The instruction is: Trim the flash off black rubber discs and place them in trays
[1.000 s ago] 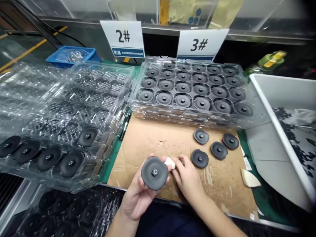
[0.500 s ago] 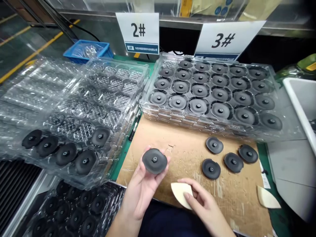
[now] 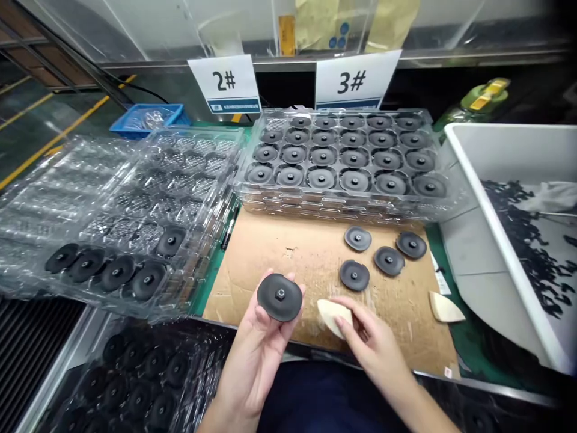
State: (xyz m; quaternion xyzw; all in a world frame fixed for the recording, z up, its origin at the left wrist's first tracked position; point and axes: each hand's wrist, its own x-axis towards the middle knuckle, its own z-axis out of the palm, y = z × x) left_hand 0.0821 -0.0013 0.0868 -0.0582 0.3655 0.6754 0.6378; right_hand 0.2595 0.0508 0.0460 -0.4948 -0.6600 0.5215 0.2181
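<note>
In my left hand (image 3: 259,349) is a black oval plastic part (image 3: 288,307) with a small hub at its middle, gripped by its edges with the hub facing up. My right hand (image 3: 372,337) pinches a cream, leaf-shaped sponge pad (image 3: 331,314) between thumb and fingers, a short way right of the part and apart from it. Several similar black parts (image 3: 354,275) lie loose on the cardboard sheet (image 3: 256,240) beyond my right hand. A second cream pad (image 3: 445,307) rests by the cardboard's right edge.
Stacked clear trays (image 3: 288,198) with black parts stand behind the cardboard. At left is another clear tray (image 3: 202,240), part-filled. Below it sits a dark tray of parts (image 3: 139,394). A white bin (image 3: 491,240) with small black pieces stands right; a blue basket (image 3: 128,127) is at back left.
The view has shifted, bringing more of the white bin into sight. Both hands keep their hold; the pad in my right hand has tilted and the black part is turned slightly.
</note>
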